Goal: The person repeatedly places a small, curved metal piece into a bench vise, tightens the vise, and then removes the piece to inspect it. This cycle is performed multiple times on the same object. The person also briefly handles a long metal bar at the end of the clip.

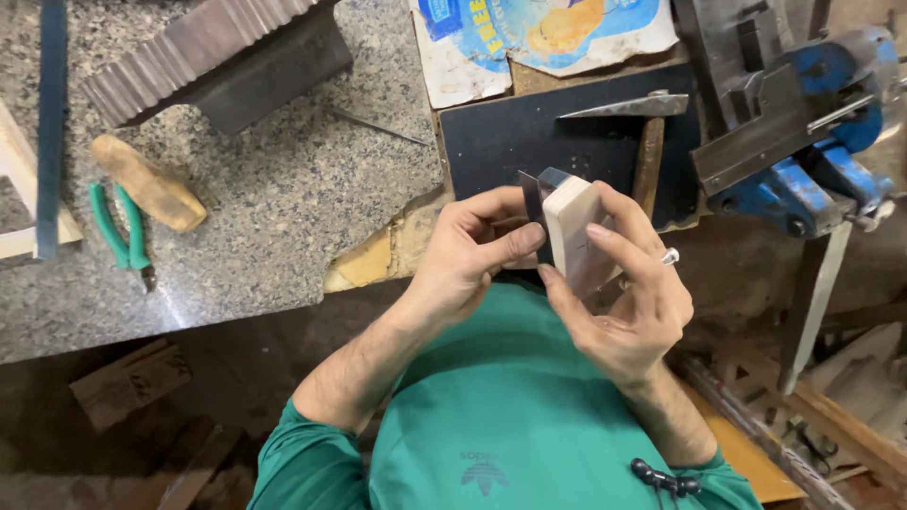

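Both of my hands hold a small pale wooden block (573,227) in front of my chest, just off the granite bench edge. My right hand (628,293) wraps the block from the right, with a ring on one finger. My left hand (468,255) pinches a thin dark metal blade (531,194) that stands against the block's left face. The block's far side is hidden by my fingers.
A granite worktop (283,198) carries a wooden-handled tool (148,182), green-handled pliers (121,227), a ribbed metal bar (189,52) and a dark board (529,142). A blue bench vise (812,142) stands at the right. A hammer (642,123) lies on the board.
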